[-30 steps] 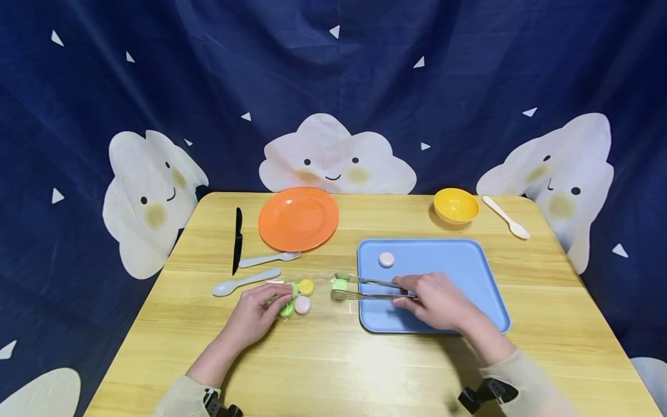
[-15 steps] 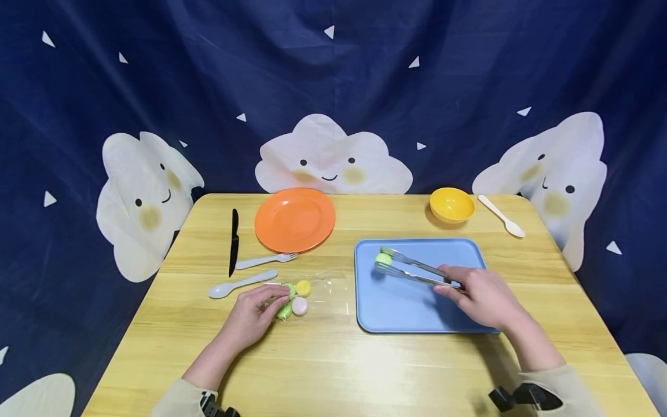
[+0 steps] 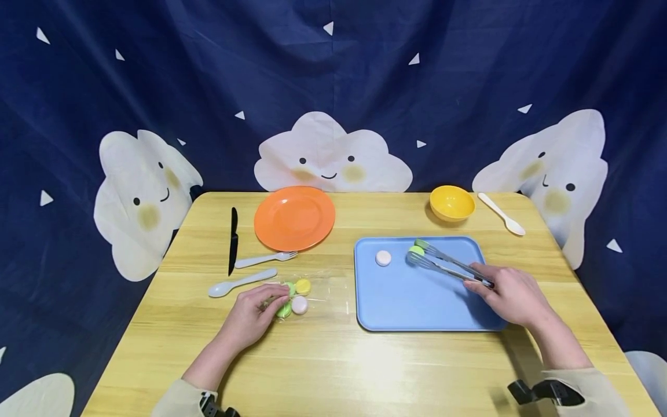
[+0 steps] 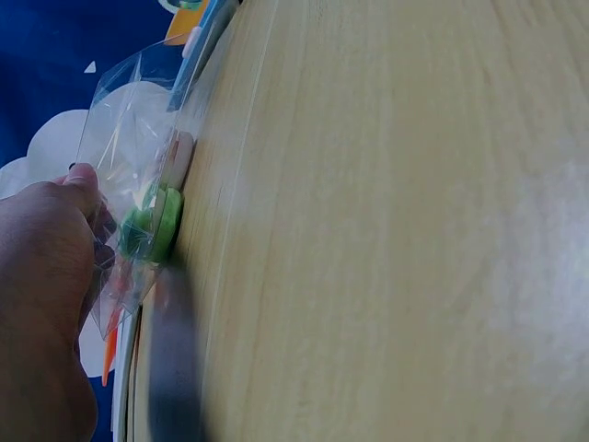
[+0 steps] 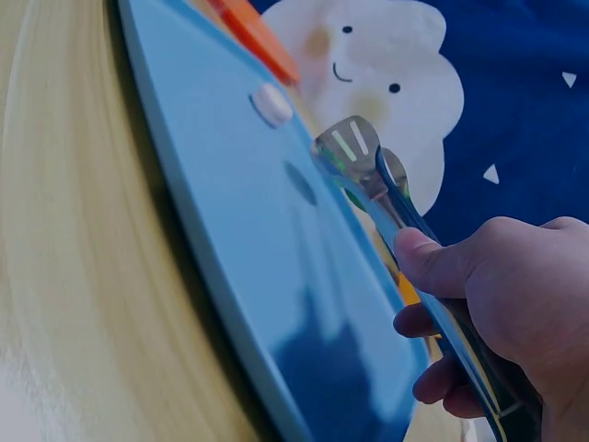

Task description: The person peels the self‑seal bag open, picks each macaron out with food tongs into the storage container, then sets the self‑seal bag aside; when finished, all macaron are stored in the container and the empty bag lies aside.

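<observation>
- Since half a second ago, the metal tongs (image 3: 449,266) and the green macaron (image 3: 415,251) pinched between their tips have been carried right along the far part of the blue tray (image 3: 417,313), away from its far-left corner.
- The pink macaron (image 3: 383,258), then hidden behind the tongs, is now seen lying on the tray, left of the green one and apart from it.
- The tongs are squeezed narrow by the right hand (image 3: 513,295), whose fingers are curled round the handles at the tray's right edge.
- The clear bag (image 3: 307,288) of macarons is pinched by the left hand (image 3: 250,315), unmoved, left of the tray.
- Bare tray surface is left near and right of the green macaron; the far rim lies just beyond it.
</observation>
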A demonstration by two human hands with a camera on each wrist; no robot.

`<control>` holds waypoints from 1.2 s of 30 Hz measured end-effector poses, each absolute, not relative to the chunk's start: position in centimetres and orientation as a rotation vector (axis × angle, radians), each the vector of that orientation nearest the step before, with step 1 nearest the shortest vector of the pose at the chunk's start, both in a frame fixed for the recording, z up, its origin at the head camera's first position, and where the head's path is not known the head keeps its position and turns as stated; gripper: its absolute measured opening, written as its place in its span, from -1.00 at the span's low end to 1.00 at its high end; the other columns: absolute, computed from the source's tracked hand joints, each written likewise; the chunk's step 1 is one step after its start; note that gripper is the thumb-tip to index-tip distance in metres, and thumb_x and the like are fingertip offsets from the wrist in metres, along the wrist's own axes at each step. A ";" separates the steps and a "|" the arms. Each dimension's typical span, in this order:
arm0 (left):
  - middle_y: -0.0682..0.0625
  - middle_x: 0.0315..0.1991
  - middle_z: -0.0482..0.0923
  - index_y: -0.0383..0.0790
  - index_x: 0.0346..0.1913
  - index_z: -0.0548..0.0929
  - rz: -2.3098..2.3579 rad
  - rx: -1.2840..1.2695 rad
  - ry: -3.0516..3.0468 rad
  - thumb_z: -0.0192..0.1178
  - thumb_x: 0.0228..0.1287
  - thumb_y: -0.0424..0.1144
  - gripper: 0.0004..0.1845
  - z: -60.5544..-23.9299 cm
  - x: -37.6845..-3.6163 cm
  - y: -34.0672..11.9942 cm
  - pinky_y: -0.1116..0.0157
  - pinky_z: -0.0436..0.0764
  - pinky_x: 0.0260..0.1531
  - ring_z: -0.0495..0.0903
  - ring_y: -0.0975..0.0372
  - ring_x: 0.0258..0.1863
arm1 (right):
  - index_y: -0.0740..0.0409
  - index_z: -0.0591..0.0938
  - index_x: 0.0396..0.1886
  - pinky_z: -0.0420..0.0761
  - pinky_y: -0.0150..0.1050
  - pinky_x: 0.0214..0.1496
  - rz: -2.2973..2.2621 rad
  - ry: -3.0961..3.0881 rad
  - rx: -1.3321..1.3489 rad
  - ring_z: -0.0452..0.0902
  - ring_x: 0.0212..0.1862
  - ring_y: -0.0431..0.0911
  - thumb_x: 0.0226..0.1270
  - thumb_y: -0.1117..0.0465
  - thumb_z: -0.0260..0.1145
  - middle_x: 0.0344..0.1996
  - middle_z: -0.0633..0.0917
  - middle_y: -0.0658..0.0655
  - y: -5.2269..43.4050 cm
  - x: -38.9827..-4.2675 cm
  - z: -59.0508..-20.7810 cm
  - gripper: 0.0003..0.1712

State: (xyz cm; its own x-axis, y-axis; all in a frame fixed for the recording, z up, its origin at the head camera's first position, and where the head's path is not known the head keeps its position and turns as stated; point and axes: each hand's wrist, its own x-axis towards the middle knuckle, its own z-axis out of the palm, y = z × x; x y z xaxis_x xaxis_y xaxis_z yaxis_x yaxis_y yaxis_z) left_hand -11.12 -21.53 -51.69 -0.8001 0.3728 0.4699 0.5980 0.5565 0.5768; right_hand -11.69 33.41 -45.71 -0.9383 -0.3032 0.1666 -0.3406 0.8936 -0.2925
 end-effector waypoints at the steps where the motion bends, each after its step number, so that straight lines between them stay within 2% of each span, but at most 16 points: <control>1: 0.06 0.02 0.79 -0.18 -0.08 0.83 -1.088 -0.800 -2.505 0.48 0.31 -0.41 -0.83 -51.7 -11.1 -21.5 0.20 0.70 0.17 0.77 0.11 0.04 | 0.16 0.75 0.13 0.34 -0.17 -0.50 0.480 -2.953 0.496 0.34 -0.53 -0.16 0.44 -0.04 0.48 -0.69 0.34 -0.16 33.5 -11.7 -45.8 -0.56; 6: 0.06 0.03 0.78 -0.17 -0.07 0.83 -1.090 -0.799 -2.515 0.47 0.34 -0.40 -0.84 -51.6 -11.1 -21.6 0.16 0.69 0.18 0.76 0.10 0.06 | 0.16 0.75 0.12 0.37 -0.15 -0.49 0.472 -3.010 0.460 0.38 -0.51 -0.12 0.45 -0.06 0.46 -0.65 0.41 -0.11 33.8 -11.8 -46.3 -0.55; 12: 0.04 0.03 0.78 -0.17 -0.06 0.83 -1.096 -0.810 -2.502 0.46 0.34 -0.41 -0.83 -51.6 -11.2 -21.6 0.17 0.71 0.15 0.77 0.09 0.05 | 0.29 0.68 0.26 0.29 -0.22 -0.49 0.556 -3.072 0.405 0.33 -0.55 -0.15 0.45 -0.17 0.45 -0.66 0.40 -0.11 33.6 -11.7 -45.8 -0.32; 15: 0.04 0.03 0.79 -0.17 -0.05 0.83 -1.092 -0.810 -2.502 0.46 0.34 -0.41 -0.82 -51.6 -11.2 -21.6 0.18 0.72 0.13 0.77 0.09 0.04 | 0.29 0.66 0.27 0.28 -0.27 -0.53 0.599 -3.047 0.415 0.32 -0.59 -0.20 0.43 -0.18 0.46 -0.62 0.47 -0.15 32.9 -11.5 -45.0 -0.29; 20: 0.04 0.03 0.79 -0.16 -0.06 0.83 -1.108 -0.802 -2.511 0.45 0.37 -0.40 -0.84 -51.5 -11.1 -21.6 0.25 0.70 0.14 0.76 0.09 0.06 | 0.20 0.72 0.19 0.30 -0.33 -0.56 0.664 -2.918 0.552 0.32 -0.59 -0.33 0.36 -0.06 0.56 -0.52 0.55 -0.23 30.6 -11.3 -44.0 -0.43; 24: 0.03 0.02 0.79 -0.17 -0.06 0.83 -1.118 -0.802 -2.500 0.45 0.37 -0.40 -0.85 -51.5 -11.1 -21.5 0.33 0.65 0.19 0.76 0.08 0.07 | 0.06 0.76 0.12 0.27 -0.35 -0.57 0.688 -2.859 0.681 0.28 -0.59 -0.38 0.33 -0.03 0.58 -0.58 0.47 -0.28 28.3 -11.1 -44.0 -0.54; 31: 0.02 0.01 0.79 -0.18 -0.06 0.82 -1.125 -0.807 -2.483 0.45 0.35 -0.42 -0.84 -51.6 -11.1 -21.6 0.43 0.60 0.21 0.76 0.07 0.06 | -0.01 0.82 0.04 0.27 -0.35 -0.55 0.677 -2.882 0.821 0.25 -0.60 -0.39 0.35 -0.04 0.56 -0.66 0.40 -0.33 24.9 -11.4 -44.9 -0.64; 33: 0.02 0.01 0.79 -0.19 -0.06 0.82 -1.119 -0.809 -2.483 0.45 0.35 -0.42 -0.84 -51.6 -11.1 -21.6 0.43 0.61 0.21 0.77 0.07 0.05 | -0.01 0.82 0.02 0.27 -0.33 -0.55 0.671 -2.885 0.847 0.26 -0.59 -0.37 0.35 -0.04 0.55 -0.63 0.46 -0.32 24.1 -11.5 -45.1 -0.66; 36: 0.02 0.01 0.79 -0.19 -0.06 0.82 -1.118 -0.810 -2.483 0.45 0.35 -0.42 -0.84 -51.5 -11.0 -21.6 0.43 0.61 0.20 0.76 0.06 0.06 | -0.02 0.83 0.03 0.41 -0.28 -0.52 0.656 -2.880 0.880 0.40 -0.53 -0.34 0.35 -0.05 0.55 -0.50 0.68 -0.25 22.9 -11.7 -45.4 -0.65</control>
